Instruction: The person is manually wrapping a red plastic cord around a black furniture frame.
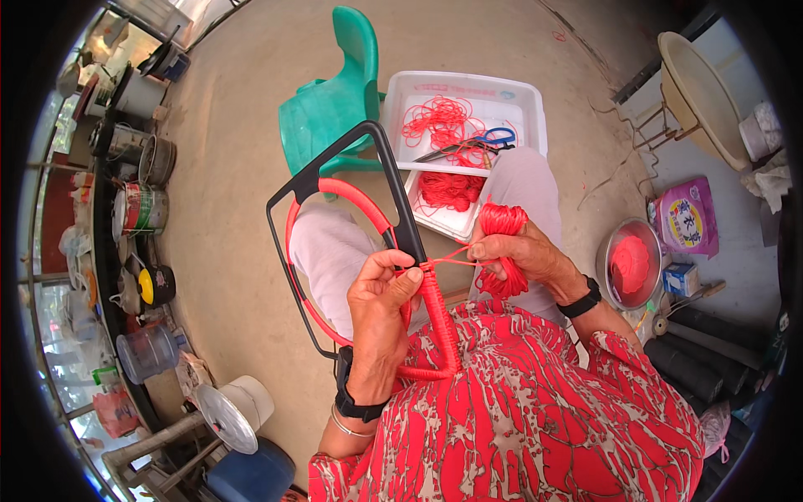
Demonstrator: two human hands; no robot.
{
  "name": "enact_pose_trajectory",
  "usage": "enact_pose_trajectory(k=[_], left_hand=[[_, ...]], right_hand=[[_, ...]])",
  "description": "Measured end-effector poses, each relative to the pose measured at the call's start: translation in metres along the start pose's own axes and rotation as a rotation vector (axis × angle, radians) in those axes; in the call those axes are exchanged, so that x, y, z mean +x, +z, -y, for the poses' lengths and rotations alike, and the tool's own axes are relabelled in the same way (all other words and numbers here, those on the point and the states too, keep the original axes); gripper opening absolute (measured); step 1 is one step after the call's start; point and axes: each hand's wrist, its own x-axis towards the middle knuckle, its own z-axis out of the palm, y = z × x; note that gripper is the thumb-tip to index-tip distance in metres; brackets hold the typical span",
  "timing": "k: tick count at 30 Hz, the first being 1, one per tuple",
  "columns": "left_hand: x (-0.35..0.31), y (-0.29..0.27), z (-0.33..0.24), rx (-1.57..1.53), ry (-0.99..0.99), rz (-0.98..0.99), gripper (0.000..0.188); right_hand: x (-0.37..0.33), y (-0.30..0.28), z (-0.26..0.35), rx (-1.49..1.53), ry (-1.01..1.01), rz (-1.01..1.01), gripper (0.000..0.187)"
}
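Note:
A black frame (399,188) with a red ring (358,197) fixed to it leans over my lap. Red cord is wound in tight turns along its near bar (442,322). My left hand (385,293) is closed on this frame, thumb and forefinger pinching beside the top of the wound part. To the right, my right hand (531,255) grips a bundle of red cord (503,221), which hangs above and below the fingers. Two thin strands stretch from the bar to my right thumb and fingers. Part of the ring is hidden behind my left hand.
Ahead stand a green plastic chair (314,125) and a white tray (529,117) with loose red cord and blue-handled scissors (498,136). A smaller white box (452,224) holds more cord. At right is a metal basin (611,259); pots and buckets (142,209) line the left.

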Motion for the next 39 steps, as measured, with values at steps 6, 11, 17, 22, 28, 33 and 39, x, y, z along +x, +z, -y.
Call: enact_pose_trajectory(k=[6,11,17,22,28,33,39], left_hand=[[0.0,0.002,-0.002,-0.045,-0.03,0.0,0.017],[-0.002,0.001,-0.002,-0.019,-0.029,-0.006,0.016],[-0.003,0.004,-0.005,-0.021,-0.053,-0.018,0.015],[-0.004,0.002,-0.003,-0.037,-0.044,-0.014,0.013],[-0.003,0.002,-0.004,-0.032,-0.048,0.0,0.013],[-0.005,0.003,-0.004,-0.041,-0.046,0.004,0.014],[-0.006,0.003,-0.005,-0.039,-0.055,-0.002,0.014]], right_hand=[[-0.001,0.002,0.004,-0.053,0.026,-0.06,0.016],[-0.001,0.006,0.008,-0.148,0.076,-0.083,0.018],[0.005,0.006,0.0,-0.132,0.032,-0.108,0.017],[0.008,0.019,0.012,-0.176,-0.056,-0.03,0.02],[0.009,0.014,0.009,0.016,0.036,0.048,0.03],[0.013,0.02,0.009,-0.154,-0.068,0.099,0.029],[0.018,0.027,0.014,-0.247,-0.044,0.145,0.022]])
